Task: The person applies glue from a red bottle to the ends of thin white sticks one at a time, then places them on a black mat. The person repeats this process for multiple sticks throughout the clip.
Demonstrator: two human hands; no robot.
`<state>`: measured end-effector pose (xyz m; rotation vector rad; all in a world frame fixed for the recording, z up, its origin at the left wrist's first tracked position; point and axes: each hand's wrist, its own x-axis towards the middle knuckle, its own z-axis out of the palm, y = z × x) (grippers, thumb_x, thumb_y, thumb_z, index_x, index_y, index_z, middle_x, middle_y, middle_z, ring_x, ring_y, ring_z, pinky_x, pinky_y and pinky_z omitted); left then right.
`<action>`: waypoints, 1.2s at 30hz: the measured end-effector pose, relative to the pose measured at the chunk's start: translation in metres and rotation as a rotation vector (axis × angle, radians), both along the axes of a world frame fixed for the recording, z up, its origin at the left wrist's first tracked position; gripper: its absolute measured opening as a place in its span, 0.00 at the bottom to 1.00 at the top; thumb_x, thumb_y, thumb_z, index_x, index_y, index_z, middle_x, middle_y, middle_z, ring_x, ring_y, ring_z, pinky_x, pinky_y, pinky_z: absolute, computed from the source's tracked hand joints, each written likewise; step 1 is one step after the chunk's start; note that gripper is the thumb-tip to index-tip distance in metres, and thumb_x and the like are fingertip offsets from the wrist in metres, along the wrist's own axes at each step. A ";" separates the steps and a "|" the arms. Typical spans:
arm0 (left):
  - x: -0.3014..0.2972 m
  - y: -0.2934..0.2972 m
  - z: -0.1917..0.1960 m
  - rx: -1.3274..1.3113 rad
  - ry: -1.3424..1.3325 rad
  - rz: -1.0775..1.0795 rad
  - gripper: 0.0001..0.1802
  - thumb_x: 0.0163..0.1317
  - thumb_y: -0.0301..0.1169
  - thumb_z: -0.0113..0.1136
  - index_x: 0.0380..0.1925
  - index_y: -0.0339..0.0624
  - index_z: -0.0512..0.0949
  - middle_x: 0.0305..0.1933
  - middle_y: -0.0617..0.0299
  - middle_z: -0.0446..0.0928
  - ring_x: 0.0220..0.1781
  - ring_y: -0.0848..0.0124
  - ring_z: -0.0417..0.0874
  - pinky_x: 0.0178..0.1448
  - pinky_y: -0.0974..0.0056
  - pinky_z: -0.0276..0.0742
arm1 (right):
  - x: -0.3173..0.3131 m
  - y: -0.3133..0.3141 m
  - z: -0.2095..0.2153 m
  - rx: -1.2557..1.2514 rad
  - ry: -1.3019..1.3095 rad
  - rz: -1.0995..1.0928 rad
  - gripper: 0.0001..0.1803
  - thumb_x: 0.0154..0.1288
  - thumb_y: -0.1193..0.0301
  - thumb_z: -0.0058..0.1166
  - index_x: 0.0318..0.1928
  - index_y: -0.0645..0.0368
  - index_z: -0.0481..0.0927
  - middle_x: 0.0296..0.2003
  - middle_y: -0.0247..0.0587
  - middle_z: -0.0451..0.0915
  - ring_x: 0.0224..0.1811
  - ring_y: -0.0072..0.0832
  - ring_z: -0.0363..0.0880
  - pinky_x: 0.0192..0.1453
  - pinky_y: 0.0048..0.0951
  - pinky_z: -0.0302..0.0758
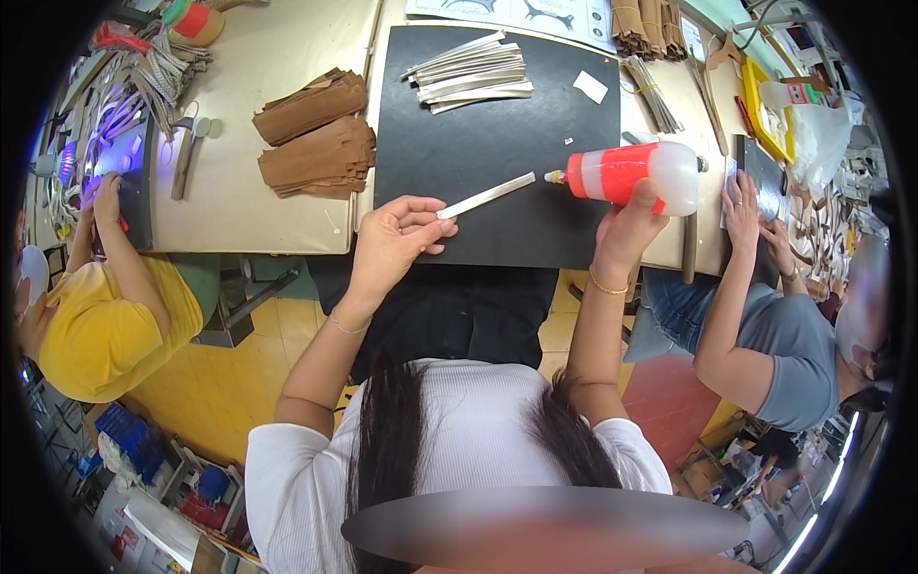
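Between the thumb and fingers of my left hand (402, 237) is one end of a pale, narrow strip (490, 195), held over the black mat (497, 143). The strip slants up to the right. My right hand (631, 225) grips a squeeze bottle (636, 175) with a red band, tipped on its side. Its nozzle points left, a small distance from the strip's far end. At the mat's far side lies a loose pile of similar pale strips (473, 75). A small white piece (591, 87) rests to the right of that pile.
Two stacks of brown strips (316, 158) lie left of the mat. A hammer (191, 153) is farther left. Bundled strips (653, 94) and a yellow tray (768, 110) stand at the right. Co-workers sit on both sides, one in a yellow shirt (115, 325), one in grey (784, 344).
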<state>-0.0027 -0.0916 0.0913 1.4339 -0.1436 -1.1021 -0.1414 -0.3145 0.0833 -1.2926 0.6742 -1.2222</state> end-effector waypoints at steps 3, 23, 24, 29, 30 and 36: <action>-0.001 -0.001 0.000 0.012 -0.011 0.000 0.13 0.58 0.23 0.61 0.42 0.30 0.75 0.35 0.56 0.81 0.38 0.73 0.84 0.37 0.75 0.80 | 0.000 0.002 -0.006 -0.134 0.068 -0.001 0.33 0.55 0.55 0.63 0.53 0.66 0.68 0.45 0.42 0.75 0.47 0.30 0.76 0.53 0.33 0.75; 0.000 0.002 -0.004 0.000 0.002 0.005 0.13 0.58 0.23 0.61 0.43 0.30 0.75 0.36 0.54 0.82 0.38 0.70 0.84 0.38 0.73 0.81 | 0.008 0.013 -0.006 -0.168 0.152 0.058 0.29 0.54 0.57 0.65 0.48 0.66 0.73 0.43 0.39 0.76 0.44 0.26 0.75 0.49 0.27 0.73; 0.000 0.002 -0.004 -0.001 0.001 0.004 0.13 0.58 0.23 0.61 0.43 0.30 0.75 0.36 0.54 0.82 0.38 0.70 0.84 0.38 0.73 0.81 | 0.009 0.013 -0.006 -0.145 0.130 0.054 0.29 0.53 0.58 0.67 0.47 0.66 0.73 0.42 0.39 0.77 0.43 0.25 0.75 0.50 0.27 0.73; -0.001 0.001 -0.004 0.004 -0.008 -0.003 0.13 0.58 0.23 0.61 0.42 0.30 0.75 0.36 0.54 0.82 0.38 0.70 0.84 0.39 0.73 0.80 | 0.011 0.018 -0.005 -0.094 0.095 0.053 0.27 0.50 0.62 0.70 0.45 0.66 0.75 0.41 0.38 0.77 0.42 0.25 0.75 0.50 0.27 0.72; -0.001 0.001 -0.004 0.007 -0.005 -0.005 0.13 0.58 0.23 0.61 0.42 0.30 0.75 0.36 0.54 0.81 0.39 0.71 0.84 0.39 0.73 0.80 | 0.013 0.019 -0.005 -0.089 0.084 0.056 0.27 0.50 0.62 0.70 0.45 0.66 0.75 0.41 0.38 0.77 0.42 0.25 0.75 0.50 0.27 0.72; -0.001 0.001 -0.005 0.020 -0.014 -0.011 0.12 0.58 0.24 0.61 0.42 0.31 0.75 0.37 0.54 0.81 0.39 0.71 0.84 0.39 0.73 0.79 | 0.020 0.029 -0.007 -0.062 0.076 0.099 0.26 0.49 0.64 0.71 0.44 0.65 0.76 0.40 0.37 0.78 0.41 0.24 0.75 0.49 0.26 0.72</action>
